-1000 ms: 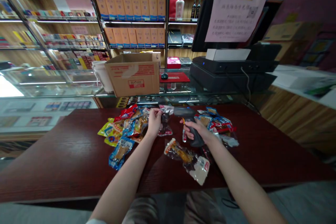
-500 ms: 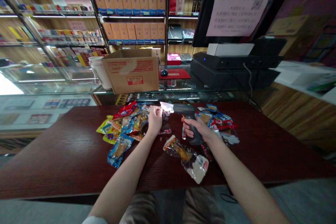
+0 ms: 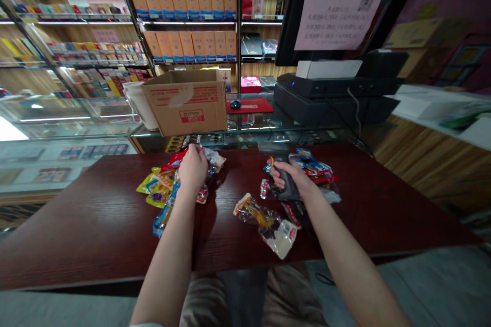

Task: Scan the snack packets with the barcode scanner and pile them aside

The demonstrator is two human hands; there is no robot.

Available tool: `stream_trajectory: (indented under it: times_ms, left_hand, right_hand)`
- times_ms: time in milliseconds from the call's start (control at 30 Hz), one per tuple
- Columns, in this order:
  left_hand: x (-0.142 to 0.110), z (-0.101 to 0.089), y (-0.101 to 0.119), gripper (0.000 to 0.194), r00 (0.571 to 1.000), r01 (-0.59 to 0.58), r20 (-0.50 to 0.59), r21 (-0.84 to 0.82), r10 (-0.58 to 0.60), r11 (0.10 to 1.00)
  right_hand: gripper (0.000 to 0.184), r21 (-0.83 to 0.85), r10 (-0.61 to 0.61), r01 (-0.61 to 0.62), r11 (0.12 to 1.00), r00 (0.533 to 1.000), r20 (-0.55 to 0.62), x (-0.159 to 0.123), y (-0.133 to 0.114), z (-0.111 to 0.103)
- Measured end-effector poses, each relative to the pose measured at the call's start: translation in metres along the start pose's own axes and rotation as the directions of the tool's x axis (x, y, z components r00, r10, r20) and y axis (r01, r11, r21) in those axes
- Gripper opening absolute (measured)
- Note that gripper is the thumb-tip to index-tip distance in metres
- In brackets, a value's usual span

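Vacuum-sealed snack packets litter a dark red wooden worktop in a shop, seen from my head camera. Beyond it stands a glass display counter bearing a cardboard box and a black till, with shelves of boxed goods and a pink printed notice above. My left hand sits over the left heap, its fingers clenched on a crinkled clear packet. My right hand grips a black handheld barcode scanner, fingers wrapped round the handle. A clear packet with orange contents lies just below that hand, blue and red packets just beyond it.
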State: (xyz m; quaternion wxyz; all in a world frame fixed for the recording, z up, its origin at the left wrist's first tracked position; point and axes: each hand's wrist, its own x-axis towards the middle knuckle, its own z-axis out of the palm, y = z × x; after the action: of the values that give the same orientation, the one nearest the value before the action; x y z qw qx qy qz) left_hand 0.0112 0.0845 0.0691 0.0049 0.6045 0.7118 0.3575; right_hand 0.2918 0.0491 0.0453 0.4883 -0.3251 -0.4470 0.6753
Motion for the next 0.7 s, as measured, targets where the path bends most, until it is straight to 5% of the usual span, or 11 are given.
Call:
stream_trajectory:
  times_ms: [100, 200, 300, 433, 700]
  left_hand:
    - [0.003, 0.002, -0.007, 0.035, 0.998, 0.055, -0.002, 0.125, -0.055, 0.991]
    - [-0.002, 0.007, -0.003, 0.041, 0.995, -0.070, -0.043, 0.278, 0.085, 0.958]
    - [-0.016, 0.018, 0.007, 0.039, 0.963, -0.270, 0.093, 0.387, 0.254, 0.882]
    - [-0.036, 0.042, 0.013, 0.052, 0.887, -0.445, 0.312, 0.386, 0.339, 0.809]
    - [-0.023, 0.055, -0.010, 0.060, 0.883, -0.449, 0.339, 0.416, 0.323, 0.791]
  right_hand:
    - [0.034, -0.012, -0.020, 0.020, 1.000, 0.999, -0.043, 0.000, -0.003, -0.006]
    - [0.033, -0.021, -0.041, 0.039, 0.999, 0.996, -0.082, 0.000, -0.006, -0.012]
    - [0.034, -0.017, -0.058, 0.056, 0.998, 0.993, -0.101, -0.001, -0.008, -0.014]
    - [0.035, -0.018, -0.054, 0.052, 0.998, 0.993, -0.103, 0.000, -0.007, -0.017]
    - [0.037, -0.017, -0.036, 0.035, 0.999, 0.996, -0.078, 0.004, -0.002, -0.024]
